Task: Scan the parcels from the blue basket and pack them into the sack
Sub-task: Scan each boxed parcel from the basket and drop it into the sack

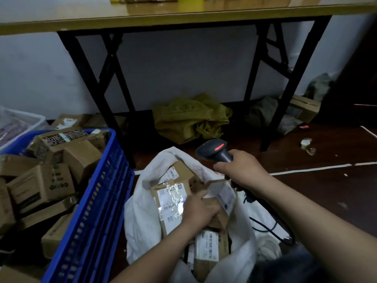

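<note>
While I look down at the floor, my left grip (199, 209) is curled over a cardboard parcel (224, 201) inside the mouth of the white sack (140, 221). It holds that parcel by its top edge, with the white label facing toward three o'clock. Just at nine o'clock of that parcel lies another box with a glossy taped label (173, 203), and more labelled boxes (210, 246) sit lower in the sack toward six o'clock.

My right grip (242, 170) is clenched round the handle of the dark scanner (214, 149). It hangs above the sack's rim at about one o'clock of my left grip. The scanner's head points toward ten o'clock and a red light glows on it. Its black cable (265, 227) trails down across the floor at four o'clock of the sack.

The blue basket (98, 201) stands just beside the sack at nine o'clock, heaped with brown parcels (42, 182). At twelve o'clock a table (183, 15) on black folding legs stands against the wall, and a crumpled yellow-green bag (189, 117) lies on the floor beneath it.
</note>
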